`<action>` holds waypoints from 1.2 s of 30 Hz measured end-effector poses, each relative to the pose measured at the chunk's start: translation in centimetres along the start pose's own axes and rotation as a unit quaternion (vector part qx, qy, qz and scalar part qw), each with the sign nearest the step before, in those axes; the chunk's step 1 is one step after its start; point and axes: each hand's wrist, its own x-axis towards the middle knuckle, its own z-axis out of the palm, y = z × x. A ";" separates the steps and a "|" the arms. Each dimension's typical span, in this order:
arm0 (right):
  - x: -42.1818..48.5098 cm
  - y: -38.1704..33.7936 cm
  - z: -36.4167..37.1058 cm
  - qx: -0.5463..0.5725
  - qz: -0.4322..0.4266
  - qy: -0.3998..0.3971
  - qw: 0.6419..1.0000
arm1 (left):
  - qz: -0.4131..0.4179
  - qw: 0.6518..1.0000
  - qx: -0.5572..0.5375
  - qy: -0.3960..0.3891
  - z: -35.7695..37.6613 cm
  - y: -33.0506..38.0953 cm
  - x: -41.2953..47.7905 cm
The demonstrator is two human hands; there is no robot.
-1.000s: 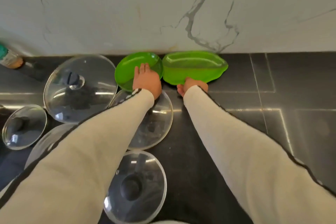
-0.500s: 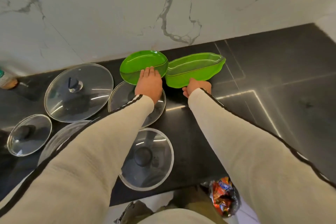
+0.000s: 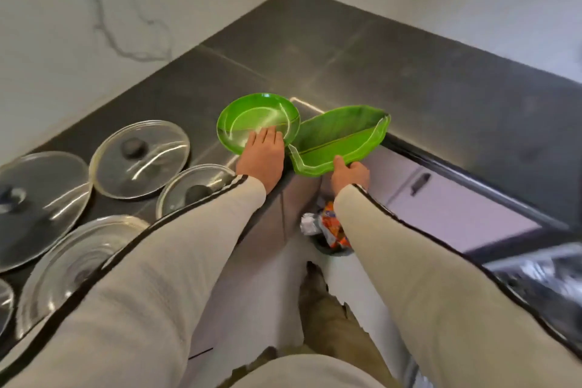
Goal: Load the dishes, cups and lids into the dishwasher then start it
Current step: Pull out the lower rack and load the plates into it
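My left hand (image 3: 263,156) grips the near rim of a round green plate (image 3: 256,120), fingers over its edge. My right hand (image 3: 349,172) holds the near edge of a green leaf-shaped tray (image 3: 341,138), thumb on top. Both dishes are lifted off the dark counter (image 3: 362,50) and hang past its front edge, side by side and touching. Several glass pot lids lie on the counter to the left, among them one with a dark knob (image 3: 140,157) and a smaller one (image 3: 195,187) partly under my left sleeve.
White marble walls meet in a corner behind the counter. Below the counter edge are pale cabinet doors with a dark handle (image 3: 419,184). A small bin with orange and silver wrappers (image 3: 330,230) stands on the floor between my arms. A dark rack-like thing shows at far right (image 3: 541,277).
Both green dishes have come off the back of the counter toward me and to the right, now past the front edge. The view has swung right and down, showing cabinets and floor.
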 end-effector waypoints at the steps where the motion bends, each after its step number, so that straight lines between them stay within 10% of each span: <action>1: -1.0 1.8 -2.5 0.010 0.018 0.021 1.000 | 0.028 1.000 -0.003 -0.003 0.0 2.4 -0.8; 15: -11.0 29.9 -31.8 0.106 0.301 0.196 0.927 | 0.363 0.922 0.023 -0.134 5.2 36.6 -16.7; 27: -7.0 47.5 -47.7 0.122 0.366 0.076 0.919 | 0.350 0.900 0.011 -0.258 11.9 54.5 -24.0; 36: -3.1 51.5 -50.0 0.135 0.378 0.258 0.879 | 0.355 0.891 0.012 -0.281 15.1 60.1 -22.2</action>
